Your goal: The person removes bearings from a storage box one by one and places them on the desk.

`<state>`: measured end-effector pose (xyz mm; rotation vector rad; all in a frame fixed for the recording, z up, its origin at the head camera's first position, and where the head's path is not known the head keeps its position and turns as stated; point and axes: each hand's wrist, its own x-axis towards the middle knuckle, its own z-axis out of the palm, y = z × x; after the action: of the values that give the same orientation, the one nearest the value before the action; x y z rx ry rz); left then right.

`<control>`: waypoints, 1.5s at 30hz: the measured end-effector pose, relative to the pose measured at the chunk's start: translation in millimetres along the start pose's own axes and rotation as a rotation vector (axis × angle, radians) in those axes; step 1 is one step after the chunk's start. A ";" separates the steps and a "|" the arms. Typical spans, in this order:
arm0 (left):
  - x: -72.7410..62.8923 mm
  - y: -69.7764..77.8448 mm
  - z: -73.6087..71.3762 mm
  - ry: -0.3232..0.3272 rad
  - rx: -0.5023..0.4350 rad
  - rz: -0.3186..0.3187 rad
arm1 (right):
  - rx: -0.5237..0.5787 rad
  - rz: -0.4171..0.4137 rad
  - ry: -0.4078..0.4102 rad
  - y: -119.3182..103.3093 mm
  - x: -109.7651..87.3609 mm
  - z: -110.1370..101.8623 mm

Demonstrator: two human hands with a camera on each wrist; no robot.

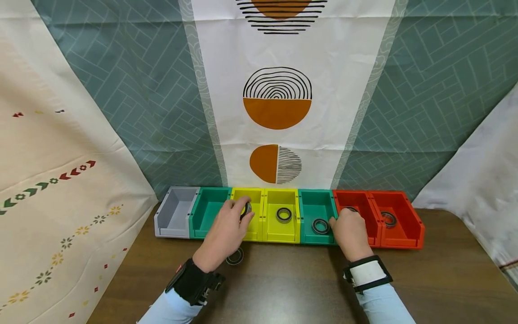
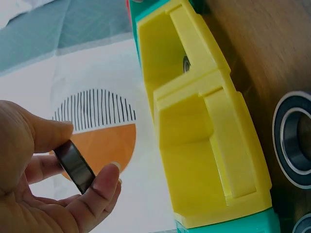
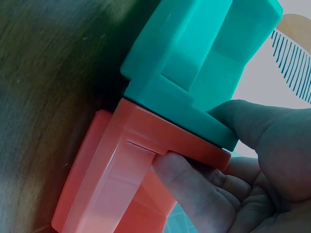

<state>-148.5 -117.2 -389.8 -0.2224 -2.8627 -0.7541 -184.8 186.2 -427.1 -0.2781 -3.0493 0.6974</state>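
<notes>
My left hand (image 1: 224,229) pinches a ball bearing (image 2: 75,166) between thumb and fingertips, on edge, over the left yellow bin (image 1: 253,231). Just below that hand, a second bearing (image 1: 241,257) lies on the table. My right hand (image 1: 351,231) grips the adjoining side walls of the right green bin (image 3: 170,104) and the left red bin (image 3: 116,179). Its thumb is on the green side and its fingers reach into the red one. A bearing (image 1: 320,232) lies in that green bin, and another (image 1: 351,209) in the red bin is partly hidden by the hand.
The bins stand side by side in a row against a patterned cloth (image 1: 279,164). At the left end are a grey bin (image 1: 178,211) and a green one (image 1: 212,207). Bearings lie in the right yellow bin (image 1: 281,236) and the right red bin (image 1: 404,240).
</notes>
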 end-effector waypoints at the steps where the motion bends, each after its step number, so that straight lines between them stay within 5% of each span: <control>1: -1.4 0.7 -0.1 0.007 -0.002 0.014 | -0.002 0.002 0.000 0.1 0.1 0.0; 9: -12.7 5.3 -0.3 0.005 -0.019 0.053 | -0.004 -0.004 0.007 0.0 0.5 0.6; 25: -30.5 4.5 22.4 -0.194 0.049 0.156 | -0.014 -0.009 0.014 1.5 1.4 1.9; 45: -39.8 2.7 49.7 -0.348 0.140 0.161 | -0.008 0.005 -0.011 0.3 0.0 0.6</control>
<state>-115.6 -94.1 -439.2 -0.6114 -3.1524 -0.5257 -184.8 186.3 -427.8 -0.2825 -3.0630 0.6900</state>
